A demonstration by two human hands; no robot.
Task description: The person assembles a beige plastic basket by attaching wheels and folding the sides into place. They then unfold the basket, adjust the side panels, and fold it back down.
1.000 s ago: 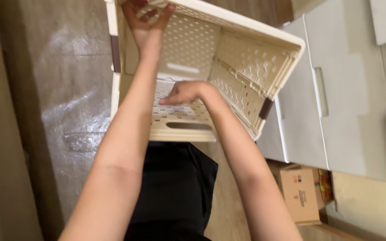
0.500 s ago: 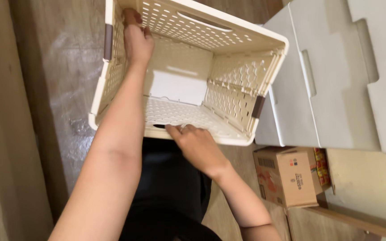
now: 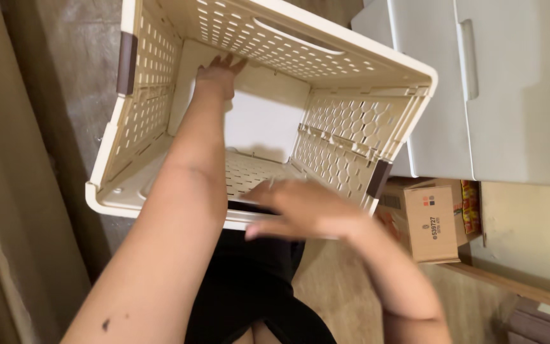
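Cream perforated plastic crate [image 3: 351, 137], tipped toward the viewer: left hand [image 3: 216, 75] flat inside, fingers spread; right hand [image 3: 307, 210] steadies its near rim, fingers extended.

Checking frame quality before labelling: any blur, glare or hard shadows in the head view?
Head view: the right hand on the near rim is smeared by motion blur; the left hand inside the cream crate is fairly sharp. Soft sheen on the floor at left, no harsh glare. Mild shadow inside the crate under the left arm. The cardboard box stays readable.
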